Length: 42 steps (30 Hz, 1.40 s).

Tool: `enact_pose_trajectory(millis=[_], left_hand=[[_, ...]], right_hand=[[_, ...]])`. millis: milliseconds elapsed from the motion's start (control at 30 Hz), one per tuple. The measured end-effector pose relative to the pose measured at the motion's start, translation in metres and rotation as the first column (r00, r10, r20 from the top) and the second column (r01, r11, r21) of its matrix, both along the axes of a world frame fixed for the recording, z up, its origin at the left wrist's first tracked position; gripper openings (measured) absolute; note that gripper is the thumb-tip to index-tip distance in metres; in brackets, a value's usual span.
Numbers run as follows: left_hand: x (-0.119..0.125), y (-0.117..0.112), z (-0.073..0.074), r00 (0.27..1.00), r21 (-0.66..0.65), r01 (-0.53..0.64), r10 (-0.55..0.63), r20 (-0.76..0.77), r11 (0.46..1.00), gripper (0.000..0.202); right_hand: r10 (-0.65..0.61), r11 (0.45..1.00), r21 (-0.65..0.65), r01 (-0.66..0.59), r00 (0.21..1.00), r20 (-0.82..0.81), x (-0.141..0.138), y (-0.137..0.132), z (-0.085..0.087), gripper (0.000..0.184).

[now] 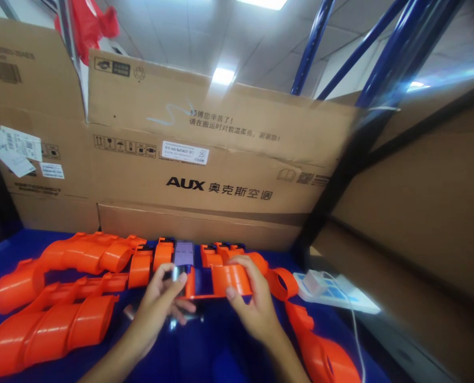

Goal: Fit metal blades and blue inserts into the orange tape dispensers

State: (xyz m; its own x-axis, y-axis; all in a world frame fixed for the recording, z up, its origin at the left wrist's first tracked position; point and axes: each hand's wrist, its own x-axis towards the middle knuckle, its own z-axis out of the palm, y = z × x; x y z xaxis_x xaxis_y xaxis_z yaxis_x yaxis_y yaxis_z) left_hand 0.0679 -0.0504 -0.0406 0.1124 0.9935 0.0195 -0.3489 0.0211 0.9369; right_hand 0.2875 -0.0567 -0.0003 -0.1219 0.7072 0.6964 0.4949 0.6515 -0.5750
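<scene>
In the middle of the head view, my right hand is closed around an orange curved plastic part, fingers over its top and thumb on its near side. My left hand pinches a small dark, shiny piece between thumb and forefinger, at the left end of the same orange part. Its other fingers hang below, partly hidden. Just beyond my hands stand several orange parts with black pieces on top. Between them is a pale purple panel with blurred digits.
Orange curved parts lie in rows at left, and more orange parts lie at right on the blue surface. A white power strip with a cable sits at right. Cardboard walls the back; dark blue shelf posts rise at right.
</scene>
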Motion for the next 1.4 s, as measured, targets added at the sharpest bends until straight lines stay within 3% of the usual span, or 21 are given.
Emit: enact_pose_trajectory(millis=[167, 333, 400, 500, 600, 700, 800, 900, 1000, 1167, 1267, 1400], left_hand=[[-0.006, 0.003, 0.0, 0.999, 0.076, -0.042, 0.042, -0.002, 0.996, 0.04], [-0.01, -0.001, 0.003, 0.998, 0.127, -0.061, 0.058, 0.027, 0.99, 0.031], [-0.009, -0.002, 0.002, 0.999, 0.127, -0.04, 0.038, 0.02, 0.991, 0.032], [-0.009, -0.003, 0.001, 1.0, 0.129, -0.021, 0.019, 0.014, 0.991, 0.032], [-0.009, -0.004, 0.001, 1.0, 0.126, -0.016, 0.014, 0.013, 0.992, 0.031], [-0.009, -0.006, 0.004, 1.0, 0.123, -0.005, 0.004, 0.015, 0.992, 0.03], [-0.009, -0.008, 0.005, 1.0, 0.123, 0.006, -0.007, 0.009, 0.992, 0.029], [-0.01, -0.008, 0.004, 1.0, 0.115, 0.013, -0.013, 0.0, 0.993, 0.028], [-0.01, -0.006, -0.001, 1.0, 0.109, 0.024, -0.023, -0.016, 0.994, 0.029], [-0.008, -0.011, -0.004, 0.994, 0.155, 0.031, -0.014, -0.112, 0.987, 0.028], [-0.005, -0.019, 0.007, 0.968, 0.263, 0.07, -0.002, -0.249, 0.962, 0.023], [0.009, -0.022, 0.033, 0.836, 0.4, 0.299, -0.036, -0.547, 0.866, 0.02]], right_hand=[[-0.259, 0.966, -0.044, 0.255, 0.954, -0.149, 0.033, 0.007, 0.009, 0.042], [-0.482, 0.876, -0.022, 0.482, 0.872, -0.09, 0.062, 0.011, 0.015, 0.047], [-0.534, 0.844, -0.005, 0.537, 0.839, -0.102, 0.067, 0.012, 0.016, 0.05], [-0.583, 0.812, -0.088, 0.578, 0.789, -0.196, 0.07, 0.014, 0.017, 0.048], [-0.64, 0.765, -0.201, 0.612, 0.686, -0.345, 0.076, 0.017, 0.017, 0.05], [-0.692, 0.707, -0.222, 0.671, 0.594, -0.411, 0.085, 0.018, 0.016, 0.057], [-0.791, 0.599, -0.226, 0.768, 0.525, -0.314, 0.096, 0.017, 0.015, 0.065], [-0.869, 0.493, -0.253, 0.833, 0.484, -0.101, 0.102, 0.019, 0.012, 0.065], [-0.861, 0.484, -0.268, 0.833, 0.508, 0.024, 0.104, 0.027, 0.008, 0.063], [-0.844, 0.491, -0.285, 0.823, 0.53, 0.078, 0.101, 0.036, 0.001, 0.067], [-0.848, 0.476, -0.291, 0.83, 0.52, 0.096, 0.1, 0.034, 0.0, 0.071], [-0.847, 0.485, -0.289, 0.826, 0.525, 0.08, 0.099, 0.033, -0.002, 0.07]])
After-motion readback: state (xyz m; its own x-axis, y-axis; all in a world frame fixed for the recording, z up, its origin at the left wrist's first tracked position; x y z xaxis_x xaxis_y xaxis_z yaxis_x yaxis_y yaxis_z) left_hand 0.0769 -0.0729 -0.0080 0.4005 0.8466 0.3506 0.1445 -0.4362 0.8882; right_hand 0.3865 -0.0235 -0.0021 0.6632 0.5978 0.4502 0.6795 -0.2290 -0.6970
